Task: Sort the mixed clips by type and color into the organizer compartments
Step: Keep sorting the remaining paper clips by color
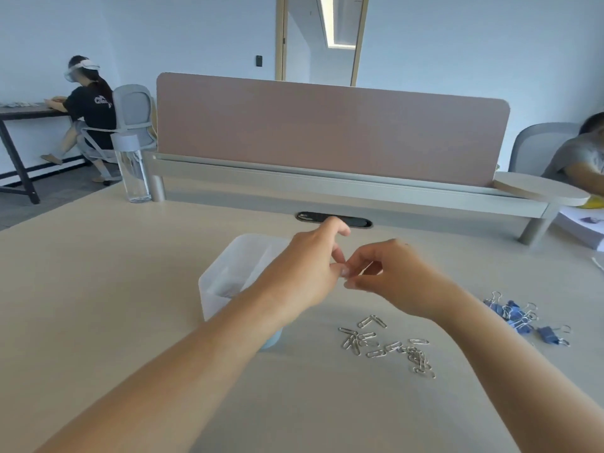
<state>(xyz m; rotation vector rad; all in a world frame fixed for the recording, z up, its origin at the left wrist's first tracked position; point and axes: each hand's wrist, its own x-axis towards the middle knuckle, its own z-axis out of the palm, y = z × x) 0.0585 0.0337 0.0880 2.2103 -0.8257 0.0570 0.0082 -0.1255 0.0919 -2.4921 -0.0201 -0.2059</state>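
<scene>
Right hand (398, 279) pinches what looks like a silver clip (366, 268); left hand (304, 273) touches it, hold unclear. Organizer (212, 299) at nine o'clock, paper clips (385, 346) at six, binder clips (519, 317) at four. Light, springy, slippery wire: pinch flat across the loops.

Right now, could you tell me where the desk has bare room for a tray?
Bare: pale wooden desk left of the translucent plastic organizer, and its near edge below the silver paper clips. Crowded: the right, around blue binder clips.
</scene>
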